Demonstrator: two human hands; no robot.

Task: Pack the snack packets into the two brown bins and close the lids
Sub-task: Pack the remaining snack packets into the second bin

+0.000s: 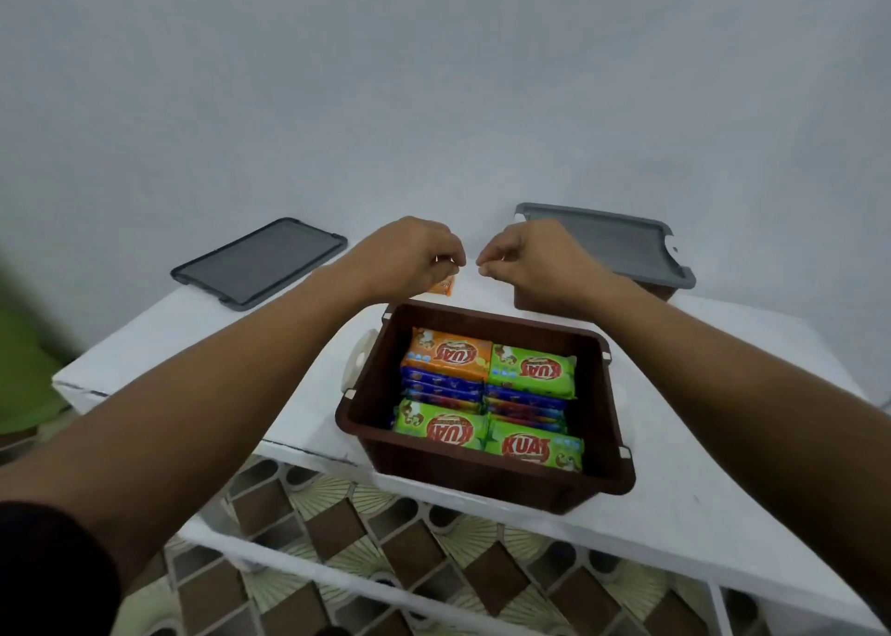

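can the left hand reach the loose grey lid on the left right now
Probably yes: the loose grey lid lies flat with only bare table between it and the left hand, though that hand seems to grip an orange packet.

we log a dark brown bin (pixel 482 471); inside, green packets (pixel 533 370), one orange packet (pixel 446 353) and blue packets (pixel 441 387), logos red. dark grey lid (pixel 258 262), lighter grey lid (pixel 612 245), white table (pixel 313 409), floor (pixel 410 553) in brown and pale-green diamonds.
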